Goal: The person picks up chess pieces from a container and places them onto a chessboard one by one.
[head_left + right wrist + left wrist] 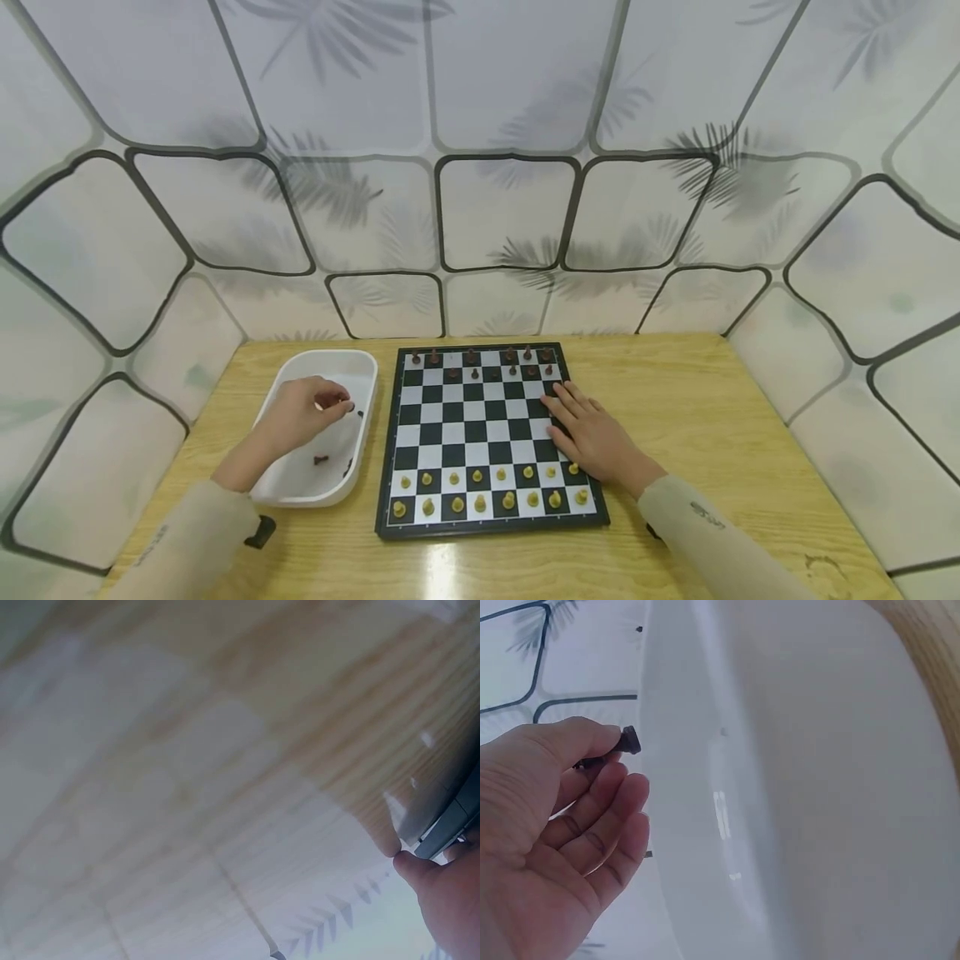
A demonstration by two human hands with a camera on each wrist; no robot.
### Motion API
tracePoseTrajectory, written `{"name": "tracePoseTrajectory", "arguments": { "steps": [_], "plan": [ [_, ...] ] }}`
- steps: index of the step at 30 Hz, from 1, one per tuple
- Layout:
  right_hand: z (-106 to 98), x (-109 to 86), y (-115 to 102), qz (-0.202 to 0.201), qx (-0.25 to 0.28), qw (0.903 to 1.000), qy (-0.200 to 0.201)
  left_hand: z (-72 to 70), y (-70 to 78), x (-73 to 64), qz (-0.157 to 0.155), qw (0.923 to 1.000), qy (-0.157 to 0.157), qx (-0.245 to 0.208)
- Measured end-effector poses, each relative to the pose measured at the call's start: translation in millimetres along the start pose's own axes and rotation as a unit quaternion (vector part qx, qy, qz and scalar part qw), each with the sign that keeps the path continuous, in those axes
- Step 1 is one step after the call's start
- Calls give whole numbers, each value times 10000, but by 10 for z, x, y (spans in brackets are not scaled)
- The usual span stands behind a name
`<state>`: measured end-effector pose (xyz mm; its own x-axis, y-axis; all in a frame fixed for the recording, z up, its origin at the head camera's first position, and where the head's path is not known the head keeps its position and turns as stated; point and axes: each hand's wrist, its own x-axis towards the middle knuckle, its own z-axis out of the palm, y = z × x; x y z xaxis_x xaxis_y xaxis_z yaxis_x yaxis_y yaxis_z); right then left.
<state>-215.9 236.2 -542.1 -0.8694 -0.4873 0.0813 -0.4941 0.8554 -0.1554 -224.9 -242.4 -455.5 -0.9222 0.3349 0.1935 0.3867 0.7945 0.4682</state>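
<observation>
My left hand point(303, 410) is over the white plastic tray point(341, 358), left of the chessboard. Between thumb and index finger it pinches a dark chess piece point(631, 740), whose flat base points outward; the fingers cover the rest. Inside the tray lie a few loose dark pieces, among them a small red-brown chess piece point(321, 459). My right hand point(596, 437) rests with fairly straight fingers on the right side of the black-framed chessboard point(476, 432). In the right wrist view its thumb point(420, 871) is at the board's edge.
Two rows of yellow chess pieces point(480, 502) stand along the board's near side. Red-brown chess pieces point(471, 357) stand in the two far rows, with gaps between them. The wooden table point(705, 417) ends at patterned walls point(506, 208) behind and at both sides.
</observation>
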Motion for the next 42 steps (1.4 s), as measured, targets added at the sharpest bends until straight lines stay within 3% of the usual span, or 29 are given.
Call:
{"name": "tracePoseTrajectory", "arguments": {
  "steps": [11, 18, 33, 42],
  "plan": [
    [-22, -4, -19, 27, 18, 10000, -30, -82, 196, 181, -23, 9993, 351, 105],
    [-39, -10, -33, 4, 72, 10000, -18, -30, 355, 396, 140, 9993, 311, -140],
    [-23, -7, -13, 75, 65, 9999, -81, 210, 709, 940, 185, 9990, 352, -211],
    [-2, -3, -6, 35, 49, 10000, -36, 456, 893, 1261, 223, 9994, 176, -201]
  ]
}}
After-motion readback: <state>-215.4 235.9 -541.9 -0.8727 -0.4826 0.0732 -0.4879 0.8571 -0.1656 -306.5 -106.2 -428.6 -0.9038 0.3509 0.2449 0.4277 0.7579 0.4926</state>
